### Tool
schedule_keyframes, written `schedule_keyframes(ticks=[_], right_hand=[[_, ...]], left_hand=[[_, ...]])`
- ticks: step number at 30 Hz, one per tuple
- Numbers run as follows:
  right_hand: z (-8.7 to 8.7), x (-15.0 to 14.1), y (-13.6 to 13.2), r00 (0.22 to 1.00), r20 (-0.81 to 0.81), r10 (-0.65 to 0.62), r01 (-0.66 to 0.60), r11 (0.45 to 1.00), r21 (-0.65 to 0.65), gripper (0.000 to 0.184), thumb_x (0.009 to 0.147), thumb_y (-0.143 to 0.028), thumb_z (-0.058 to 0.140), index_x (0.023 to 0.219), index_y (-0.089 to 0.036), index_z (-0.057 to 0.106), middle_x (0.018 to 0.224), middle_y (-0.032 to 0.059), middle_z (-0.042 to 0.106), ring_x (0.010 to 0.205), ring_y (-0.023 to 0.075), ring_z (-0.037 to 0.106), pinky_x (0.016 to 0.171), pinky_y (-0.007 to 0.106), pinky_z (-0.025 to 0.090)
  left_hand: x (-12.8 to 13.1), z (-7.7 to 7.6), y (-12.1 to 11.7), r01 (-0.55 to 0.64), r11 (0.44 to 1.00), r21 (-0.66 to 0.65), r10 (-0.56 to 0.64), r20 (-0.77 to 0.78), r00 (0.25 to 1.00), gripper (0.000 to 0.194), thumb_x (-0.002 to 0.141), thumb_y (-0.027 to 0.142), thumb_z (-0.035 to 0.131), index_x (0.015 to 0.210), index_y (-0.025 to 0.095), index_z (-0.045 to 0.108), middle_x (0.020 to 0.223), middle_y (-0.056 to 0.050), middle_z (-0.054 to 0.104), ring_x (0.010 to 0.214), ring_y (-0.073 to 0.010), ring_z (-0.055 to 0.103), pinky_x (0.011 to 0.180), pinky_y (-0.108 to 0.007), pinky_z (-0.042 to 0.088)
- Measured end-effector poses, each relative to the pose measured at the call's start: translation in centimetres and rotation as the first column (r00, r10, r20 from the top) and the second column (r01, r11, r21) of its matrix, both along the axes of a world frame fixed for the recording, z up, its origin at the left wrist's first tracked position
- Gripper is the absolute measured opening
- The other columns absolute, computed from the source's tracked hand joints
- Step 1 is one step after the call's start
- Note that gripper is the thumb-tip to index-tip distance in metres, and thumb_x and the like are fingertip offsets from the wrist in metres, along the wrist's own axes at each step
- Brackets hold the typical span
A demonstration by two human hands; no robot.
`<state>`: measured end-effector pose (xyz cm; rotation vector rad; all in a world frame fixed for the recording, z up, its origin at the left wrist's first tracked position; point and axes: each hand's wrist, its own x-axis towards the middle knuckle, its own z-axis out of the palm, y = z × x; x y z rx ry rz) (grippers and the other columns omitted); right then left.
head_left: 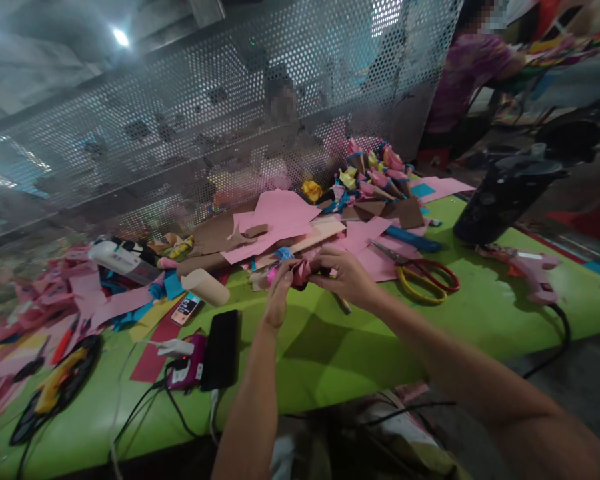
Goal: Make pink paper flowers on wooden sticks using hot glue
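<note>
Above the green table, my left hand pinches the left side of a small pink paper flower. Fingers of my right hand are bent around its right side, partly hiding it. The flower looks folded or crumpled, with a darker part beneath; its finer details are too small to tell. Just behind it lies a bit of blue paper, and a bright pink piece shows by my left fingers. Scissors with yellow and red handles lie to the right of my right hand.
Pink paper sheets and finished-looking paper flowers pile along a perforated metal screen. A black tumbler and pink glue gun stand right. Left are a phone, power strip and cords. Another person sits beyond.
</note>
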<state>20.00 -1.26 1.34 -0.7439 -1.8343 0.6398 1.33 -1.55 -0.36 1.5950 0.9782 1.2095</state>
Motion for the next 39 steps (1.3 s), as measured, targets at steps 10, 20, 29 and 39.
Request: schedule_keyframes(ticks=[10, 20, 29, 39], right_hand=[[0.0, -0.2, -0.2, 0.994, -0.089, -0.062, 0.062, 0.998, -0.002, 0.009, 0.084, -0.018, 0.068, 0.093, -0.018, 0.066, 0.084, 0.0029, 0.065, 0.069, 0.0128, 0.057, 0.061, 0.023, 0.045], [-1.0, -1.6, -1.2, 0.989, -0.055, -0.137, 0.144, 0.977, 0.158, 0.01, 0.089, -0.015, 0.063, 0.089, -0.021, 0.071, 0.083, 0.0039, 0.065, 0.074, 0.0153, 0.063, 0.066, 0.025, 0.05], [-1.5, -2.3, -1.5, 0.972, -0.002, -0.237, 0.232, 0.951, 0.202, 0.013, 0.085, -0.011, 0.059, 0.082, -0.019, 0.068, 0.082, 0.0049, 0.066, 0.071, 0.0158, 0.062, 0.063, 0.025, 0.049], [-1.6, -2.1, -1.5, 0.962, 0.078, -0.26, 0.244, 0.954, 0.175, 0.011, 0.083, -0.011, 0.058, 0.083, -0.019, 0.065, 0.081, 0.0049, 0.062, 0.068, 0.0155, 0.057, 0.061, 0.025, 0.046]], left_hand=[[0.4, -0.2, 0.2, -0.06, 0.998, 0.019, 0.059, 0.046, 0.997, 0.044, 0.091, 0.057, 0.05, 0.112, 0.022, 0.068, 0.116, -0.007, 0.069, 0.115, -0.0244, 0.06, 0.103, -0.039, 0.045], [0.3, -0.8, 0.4, -0.141, 0.968, 0.209, 0.168, -0.12, 0.978, 0.047, 0.095, 0.059, 0.046, 0.123, 0.026, 0.065, 0.131, -0.008, 0.066, 0.127, -0.0242, 0.057, 0.114, -0.043, 0.04], [0.6, -0.3, 0.0, -0.064, 0.948, 0.312, 0.154, -0.272, 0.95, 0.044, 0.101, 0.05, 0.037, 0.13, 0.028, 0.062, 0.134, -0.006, 0.064, 0.127, -0.0222, 0.055, 0.115, -0.042, 0.036], [0.9, -0.5, 0.0, -0.122, 0.979, 0.166, 0.136, -0.08, 0.987, 0.045, 0.096, 0.056, 0.046, 0.125, 0.026, 0.064, 0.132, -0.007, 0.065, 0.128, -0.0234, 0.055, 0.114, -0.041, 0.039]])
